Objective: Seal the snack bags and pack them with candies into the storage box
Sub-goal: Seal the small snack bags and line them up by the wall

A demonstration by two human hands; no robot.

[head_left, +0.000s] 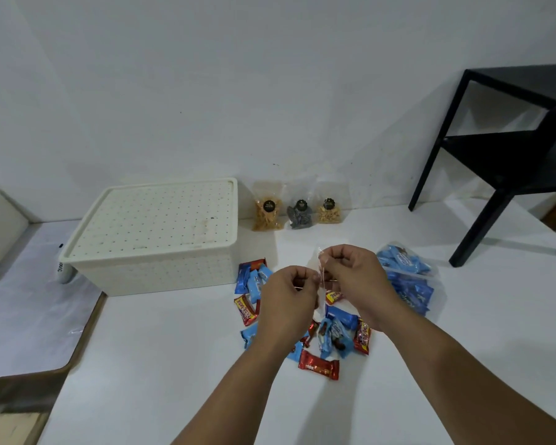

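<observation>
My left hand (289,295) and my right hand (353,277) pinch a thin clear plastic bag (321,268) between them, held upright above a heap of loose candies (331,342) in blue and red wrappers. A clear bag filled with blue candies (408,277) lies to the right of my hands. Three small snack bags stand against the wall: a yellow one (267,210), a dark one (299,211) and a tan one (329,210). The cream storage box (154,232) sits to the left with its lid on.
A black side table (507,155) stands at the right on the white surface. A grey mat (23,303) lies at the left, with a small white object (63,268) beside the box.
</observation>
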